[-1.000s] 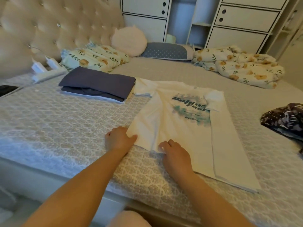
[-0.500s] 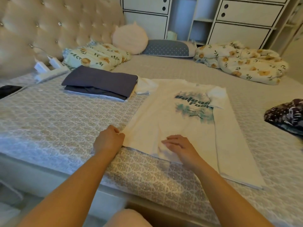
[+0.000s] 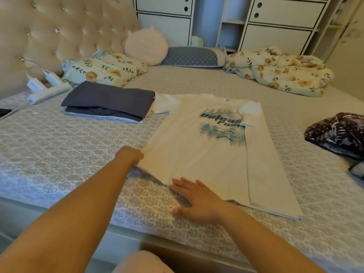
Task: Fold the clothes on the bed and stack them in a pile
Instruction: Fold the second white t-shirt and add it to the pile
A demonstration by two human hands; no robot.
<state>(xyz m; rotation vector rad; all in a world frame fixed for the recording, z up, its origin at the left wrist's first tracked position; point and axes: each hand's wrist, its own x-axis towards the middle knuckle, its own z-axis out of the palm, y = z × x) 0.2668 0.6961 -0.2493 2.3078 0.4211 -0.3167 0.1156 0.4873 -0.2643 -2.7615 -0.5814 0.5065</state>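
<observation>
A white T-shirt (image 3: 197, 154) with a teal print lies spread on the bed (image 3: 59, 146), its right side folded inward. My left hand (image 3: 129, 155) grips the shirt's lower left corner, lifting that edge slightly. My right hand (image 3: 194, 200) lies flat with straight fingers on the bed at the shirt's near hem. A pile of folded dark clothes (image 3: 108, 101) sits beyond the shirt to the left, touching its left sleeve. A crumpled dark patterned garment (image 3: 336, 133) lies at the right edge.
Floral pillow (image 3: 104, 68), round pink cushion (image 3: 145, 46) and grey pillow (image 3: 191, 57) line the far side. A floral blanket (image 3: 281, 70) is bunched at back right. Power strip with chargers (image 3: 45, 89) and a phone (image 3: 4, 112) lie at left. White drawers (image 3: 275, 22) stand behind.
My left hand has pulled the shirt's left corner outward and kept hold of it. My right hand has slid back along the hem toward me and flattened on the bed.
</observation>
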